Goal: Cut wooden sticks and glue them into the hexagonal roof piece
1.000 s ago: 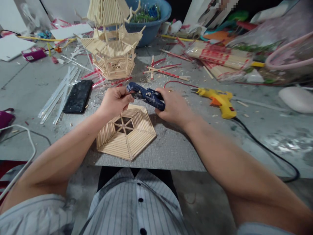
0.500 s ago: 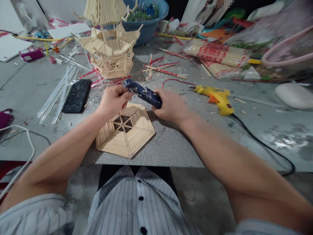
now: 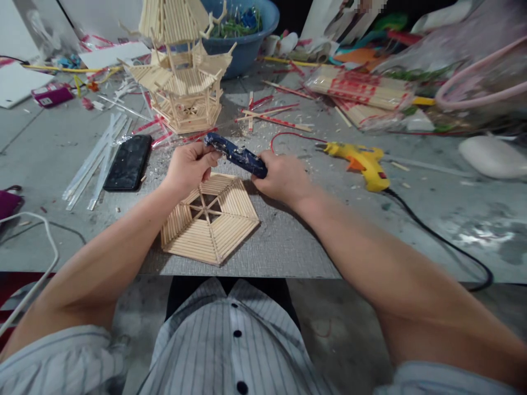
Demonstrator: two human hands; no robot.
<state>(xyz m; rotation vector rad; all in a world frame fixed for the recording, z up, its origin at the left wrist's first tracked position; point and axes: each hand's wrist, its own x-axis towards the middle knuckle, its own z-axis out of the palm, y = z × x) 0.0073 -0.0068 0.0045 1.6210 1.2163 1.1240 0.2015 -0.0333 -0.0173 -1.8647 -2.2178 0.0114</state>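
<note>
My right hand [image 3: 286, 178] is wrapped round one end of a long dark blue hand tool [image 3: 239, 156], speckled with pale bits; its exact kind is unclear. At the tool's other end my left hand [image 3: 187, 167] is closed in a pinch. Whatever lies between those fingertips is too small or hidden to make out. Both hands are above the far side of a hexagonal panel of thin wooden sticks [image 3: 230, 230], which lies flat near the table's front edge. Spokes cross the panel's middle opening. My left hand and wrist cover part of its far left side.
Behind my hands stands a tiered stick pavilion [image 3: 187, 82], with a blue basin [image 3: 251, 44] beyond it. A phone [image 3: 128, 163] and clear glue sticks [image 3: 93, 159] lie left. A yellow glue gun [image 3: 362, 162], its cord trailing, lies right. Wrapped stick bundles [image 3: 362, 88] are farther back.
The whole view has shifted slightly. Both hands keep nearly the same pose around the blue tool, and the hexagonal panel stays where it was on the table.
</note>
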